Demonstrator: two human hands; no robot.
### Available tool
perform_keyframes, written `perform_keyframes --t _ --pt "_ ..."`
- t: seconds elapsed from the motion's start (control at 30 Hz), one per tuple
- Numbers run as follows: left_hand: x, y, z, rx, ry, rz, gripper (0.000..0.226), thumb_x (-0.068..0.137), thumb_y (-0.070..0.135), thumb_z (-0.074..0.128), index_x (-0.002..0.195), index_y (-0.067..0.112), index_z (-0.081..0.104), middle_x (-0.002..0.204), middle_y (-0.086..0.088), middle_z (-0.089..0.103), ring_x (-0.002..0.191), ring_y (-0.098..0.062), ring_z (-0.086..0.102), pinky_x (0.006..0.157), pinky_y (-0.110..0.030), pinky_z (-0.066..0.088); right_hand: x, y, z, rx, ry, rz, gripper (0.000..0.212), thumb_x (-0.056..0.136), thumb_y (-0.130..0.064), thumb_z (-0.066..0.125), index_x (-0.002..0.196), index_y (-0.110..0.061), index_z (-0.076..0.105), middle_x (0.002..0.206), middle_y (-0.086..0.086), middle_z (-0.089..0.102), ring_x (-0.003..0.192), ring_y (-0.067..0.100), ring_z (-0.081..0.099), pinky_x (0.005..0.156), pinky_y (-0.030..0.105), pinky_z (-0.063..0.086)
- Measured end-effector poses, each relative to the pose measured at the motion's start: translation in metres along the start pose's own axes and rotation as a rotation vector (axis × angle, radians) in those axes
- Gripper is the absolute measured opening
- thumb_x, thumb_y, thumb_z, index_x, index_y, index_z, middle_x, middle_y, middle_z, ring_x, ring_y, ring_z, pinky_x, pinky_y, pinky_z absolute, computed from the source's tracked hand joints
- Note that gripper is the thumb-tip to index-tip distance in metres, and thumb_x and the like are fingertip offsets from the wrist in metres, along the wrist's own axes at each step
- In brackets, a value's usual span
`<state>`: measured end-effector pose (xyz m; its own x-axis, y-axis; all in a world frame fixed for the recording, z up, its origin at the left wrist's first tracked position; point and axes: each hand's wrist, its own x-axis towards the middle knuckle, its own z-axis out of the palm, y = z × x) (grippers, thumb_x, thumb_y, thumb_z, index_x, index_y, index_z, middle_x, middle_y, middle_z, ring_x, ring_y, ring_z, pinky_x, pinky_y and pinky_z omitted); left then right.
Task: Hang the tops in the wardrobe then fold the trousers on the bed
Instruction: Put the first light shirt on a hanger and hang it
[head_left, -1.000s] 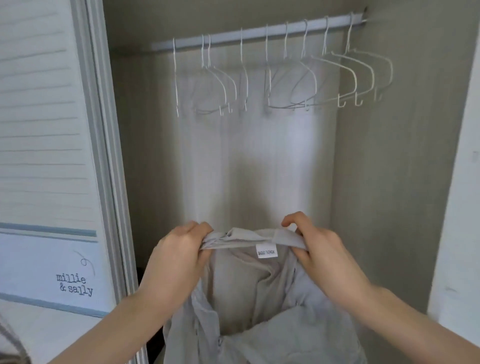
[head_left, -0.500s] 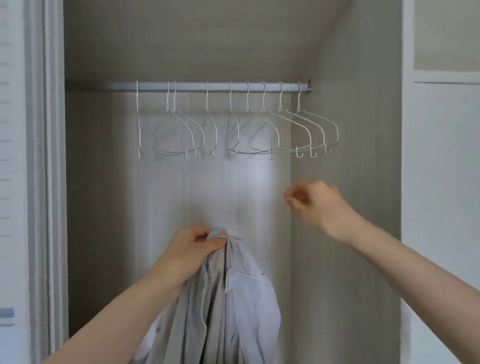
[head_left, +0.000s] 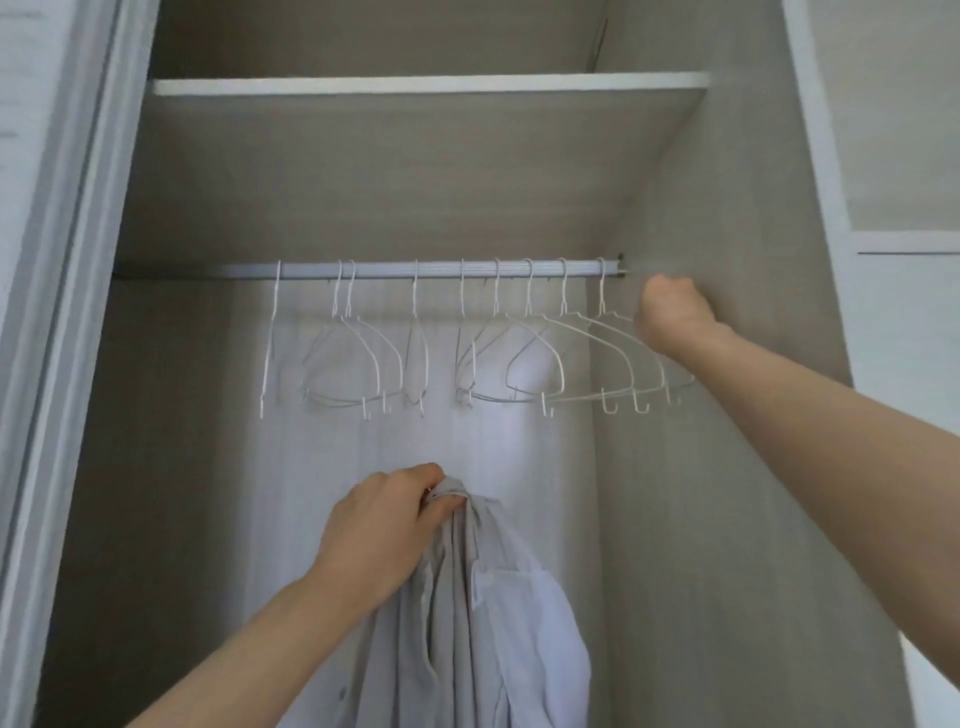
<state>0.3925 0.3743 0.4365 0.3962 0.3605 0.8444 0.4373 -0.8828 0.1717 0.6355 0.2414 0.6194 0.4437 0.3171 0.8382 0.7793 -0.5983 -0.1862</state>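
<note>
Wardrobe (head_left: 727, 467) grey-lined | left hand (head_left: 384, 535) grips shirt (head_left: 498, 623) | right hand (head_left: 670, 317) curled at hanger (head_left: 608, 338), grip unclear

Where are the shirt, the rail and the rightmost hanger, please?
shirt (head_left: 519, 623): head view, on the chest pocket.
rail (head_left: 436, 269): head view, on its middle stretch.
rightmost hanger (head_left: 602, 291): head view, on its hook neck below the rail.

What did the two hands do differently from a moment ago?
A second ago both hands held the grey shirt by its collar. The right hand let go and rose to the rightmost white hanger at the end of the rail; whether it grips it yet is unclear. The left hand kept hold, so the shirt now hangs bunched from it. The hangers stayed on the rail.
</note>
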Motion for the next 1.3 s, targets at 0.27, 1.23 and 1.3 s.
perform_keyframes --t 0.27,1.23,1.3 --pt "0.012 -0.008 0.026 0.214 -0.058 0.031 0.034 0.100 0.051 0.034 0.078 0.026 0.036 0.071 0.001 0.054 0.074 -0.027 0.059 0.061 -0.033 0.041 0.031 -0.004 0.038 -0.052 -0.134 -0.007 0.036 0.092 0.002 0.045 0.126 0.002 0.054 0.132 0.022 0.054 0.121 0.038 0.053 0.096 0.041 0.045" --pt "-0.038 -0.021 0.007 -0.134 -0.433 -0.101 0.030 0.103 0.035 0.040 0.075 0.026 0.034 0.074 0.003 0.051 0.071 -0.015 0.052 0.073 -0.032 0.044 -0.105 0.002 -0.035 0.356 -0.089 0.177 0.022 0.092 -0.001 0.042 0.072 -0.001 0.051 0.110 0.034 0.062 0.107 0.046 0.060 0.092 0.042 0.047" --pt "-0.050 -0.015 0.002 -0.091 -0.363 -0.115 0.032 0.102 0.038 0.039 0.074 0.026 0.031 0.071 0.003 0.051 0.072 -0.019 0.054 0.070 -0.033 0.044 -0.133 0.006 -0.049 0.381 -0.131 0.160 0.034 0.092 -0.001 0.042 0.058 -0.005 0.039 0.103 0.035 0.063 0.105 0.046 0.061 0.087 0.041 0.048"
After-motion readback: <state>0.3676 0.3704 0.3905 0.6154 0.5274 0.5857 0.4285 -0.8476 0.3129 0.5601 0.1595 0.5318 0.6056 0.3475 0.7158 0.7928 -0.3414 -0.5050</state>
